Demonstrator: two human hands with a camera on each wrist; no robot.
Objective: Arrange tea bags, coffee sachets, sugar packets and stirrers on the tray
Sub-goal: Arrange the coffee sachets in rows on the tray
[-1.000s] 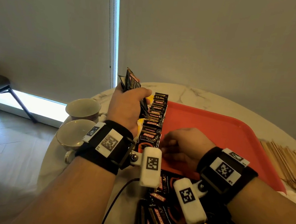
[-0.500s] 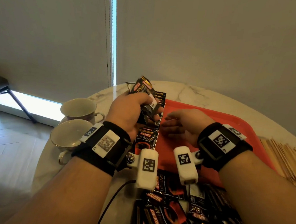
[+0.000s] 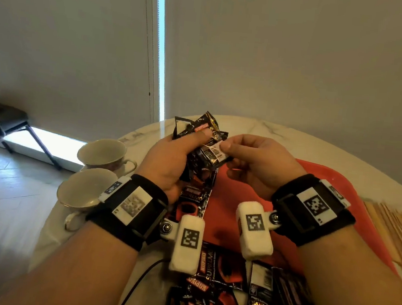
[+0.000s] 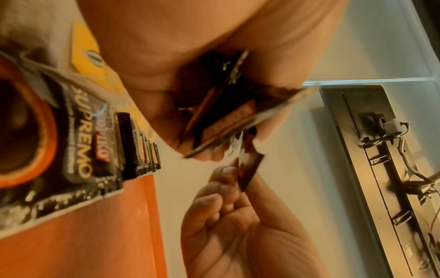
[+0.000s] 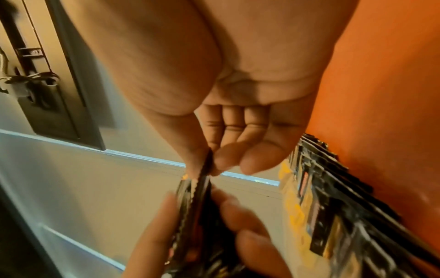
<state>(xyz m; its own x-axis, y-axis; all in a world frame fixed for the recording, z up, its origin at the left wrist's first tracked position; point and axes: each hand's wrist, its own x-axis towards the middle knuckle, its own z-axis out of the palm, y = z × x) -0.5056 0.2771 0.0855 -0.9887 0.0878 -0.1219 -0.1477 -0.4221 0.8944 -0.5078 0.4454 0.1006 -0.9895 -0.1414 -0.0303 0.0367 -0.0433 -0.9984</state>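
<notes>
My left hand [image 3: 182, 155] grips a bundle of black coffee sachets [image 3: 205, 128] in the air over the left end of the red tray [image 3: 245, 191]. The thumb and forefinger of my right hand [image 3: 227, 147] pinch the corner of one sachet [image 3: 216, 154] in that bundle; the right wrist view shows this pinch [image 5: 207, 163] on the sachet's edge [image 5: 202, 188]. A row of sachets [image 3: 194, 196] lies overlapped along the tray's left side, also seen in the left wrist view [image 4: 133, 146]. Yellow packets [image 4: 85, 50] lie beside the row.
A heap of loose coffee sachets [image 3: 230, 292] lies on the marble table in front of the tray. Wooden stirrers [image 3: 397, 235] are piled to the right of the tray. Two white cups [image 3: 103, 152] [image 3: 84, 189] stand at the table's left edge.
My right hand rose from the tray's near left corner and took hold of a sachet in the bundle. My left hand lifted and turned the bundle toward it.
</notes>
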